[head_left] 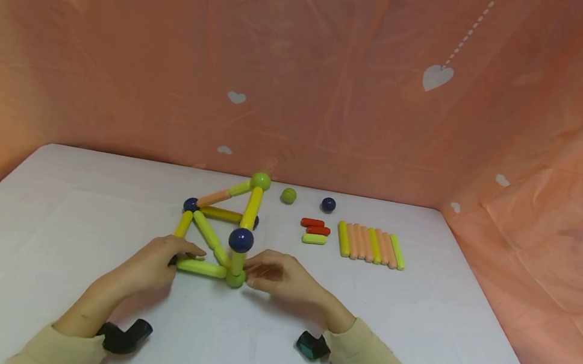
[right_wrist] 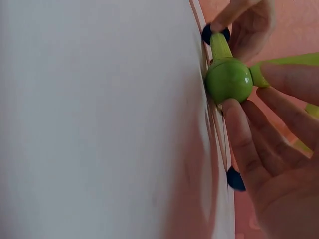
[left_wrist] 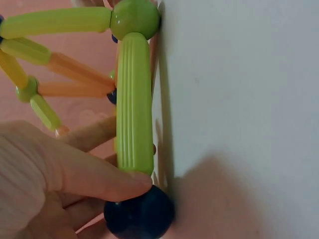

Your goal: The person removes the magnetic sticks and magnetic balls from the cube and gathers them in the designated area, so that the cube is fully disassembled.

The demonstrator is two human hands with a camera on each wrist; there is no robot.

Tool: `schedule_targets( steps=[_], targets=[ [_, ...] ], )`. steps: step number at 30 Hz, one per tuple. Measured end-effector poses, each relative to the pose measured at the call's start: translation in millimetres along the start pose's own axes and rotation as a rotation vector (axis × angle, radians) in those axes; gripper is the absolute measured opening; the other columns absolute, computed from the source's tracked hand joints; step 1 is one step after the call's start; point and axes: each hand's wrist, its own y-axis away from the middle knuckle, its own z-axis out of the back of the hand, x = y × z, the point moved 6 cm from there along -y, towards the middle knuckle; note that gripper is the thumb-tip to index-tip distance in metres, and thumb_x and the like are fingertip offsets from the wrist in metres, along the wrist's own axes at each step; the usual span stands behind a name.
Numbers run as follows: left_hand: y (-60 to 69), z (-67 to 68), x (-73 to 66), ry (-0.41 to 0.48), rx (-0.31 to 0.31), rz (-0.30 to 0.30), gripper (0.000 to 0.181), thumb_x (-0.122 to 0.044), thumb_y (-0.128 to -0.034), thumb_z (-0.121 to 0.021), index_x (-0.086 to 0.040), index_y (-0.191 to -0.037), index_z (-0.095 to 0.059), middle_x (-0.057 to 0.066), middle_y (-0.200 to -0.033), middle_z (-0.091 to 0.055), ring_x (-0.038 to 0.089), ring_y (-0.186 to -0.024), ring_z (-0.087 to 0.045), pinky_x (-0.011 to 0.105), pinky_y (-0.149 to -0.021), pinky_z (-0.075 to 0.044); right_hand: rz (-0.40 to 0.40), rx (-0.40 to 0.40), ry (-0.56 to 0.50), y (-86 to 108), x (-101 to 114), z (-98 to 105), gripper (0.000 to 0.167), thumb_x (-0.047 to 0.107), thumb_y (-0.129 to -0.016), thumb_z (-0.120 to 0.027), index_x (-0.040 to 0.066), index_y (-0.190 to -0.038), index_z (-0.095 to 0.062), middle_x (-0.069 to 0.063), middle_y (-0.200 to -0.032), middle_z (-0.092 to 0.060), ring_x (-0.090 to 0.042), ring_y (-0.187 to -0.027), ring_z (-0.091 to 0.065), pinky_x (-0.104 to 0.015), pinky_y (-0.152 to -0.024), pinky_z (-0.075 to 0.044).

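Observation:
A frame of magnetic rods and balls stands mid-table. At its front left corner my left hand (head_left: 152,265) pinches the end of a light green rod (left_wrist: 134,104), where it meets a dark blue ball (left_wrist: 139,214). The rod's other end joins a green ball (head_left: 235,278). Beside that ball is my right hand (head_left: 282,275), its fingertips touching the ball and the base of an upright green rod (head_left: 238,262), fingers fairly straight. Topping this upright is another dark blue ball (head_left: 241,240). From there a yellow rod (head_left: 252,207) runs to a green ball (head_left: 260,181) at the back.
Right of the frame lie a loose green ball (head_left: 288,195), a loose dark blue ball (head_left: 329,205), two short red rods (head_left: 318,231) and a short green rod (head_left: 314,239). Farther right is a row of several peach, yellow and green rods (head_left: 370,244). An orange cloth (head_left: 335,90) hangs behind the white table (head_left: 260,348).

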Motion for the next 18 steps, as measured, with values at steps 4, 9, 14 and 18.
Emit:
schedule_targets(
  steps=[4, 9, 14, 18],
  targets=[
    [0.3, 2.9, 5.2, 0.008, -0.022, 0.004, 0.054, 0.024, -0.0665, -0.046, -0.005, -0.104, -0.072, 0.009, -0.099, -0.070, 0.028, -0.093, -0.060, 0.053, -0.084, -0.049, -0.006, 0.019, -0.027, -1.3, 4.1, -6.3, 0.031, 0.004, -0.089, -0.065, -0.002, -0.120, -0.061, -0.016, -0.112, -0.063, -0.015, -0.098, -0.063, -0.026, -0.090, -0.053],
    [-0.7, 2.6, 8.1, 0.017, -0.036, 0.009, 0.053, 0.023, -0.0657, -0.047, -0.005, -0.103, -0.072, 0.009, -0.100, -0.070, 0.028, -0.093, -0.060, 0.054, -0.085, -0.049, -0.094, 0.011, -0.007, -2.5, 1.2, -5.6, 0.029, 0.011, -0.092, -0.063, 0.004, -0.120, -0.062, -0.011, -0.114, -0.066, -0.009, -0.096, -0.062, -0.024, -0.086, -0.052],
    [-0.1, -1.2, -0.3, 0.023, -0.035, 0.016, 0.037, 0.009, -0.0745, -0.063, -0.005, -0.109, -0.070, 0.008, -0.103, -0.067, 0.025, -0.096, -0.056, 0.048, -0.085, -0.049, -0.260, -0.178, -0.020, -9.5, -8.8, 16.8, 0.031, 0.009, -0.093, -0.058, 0.002, -0.124, -0.060, -0.013, -0.117, -0.065, -0.022, -0.098, -0.064, -0.030, -0.085, -0.053],
    [-1.9, -7.7, -13.2, 0.063, -0.067, -0.029, 0.033, -0.010, -0.0798, -0.075, -0.005, -0.112, -0.068, 0.006, -0.104, -0.067, 0.025, -0.098, -0.057, 0.044, -0.084, -0.050, -0.355, -0.334, -0.054, -19.5, -18.2, 34.5, 0.040, 0.006, -0.092, -0.058, 0.003, -0.132, -0.052, -0.016, -0.127, -0.059, -0.029, -0.110, -0.061, -0.039, -0.096, -0.050]
  ],
)
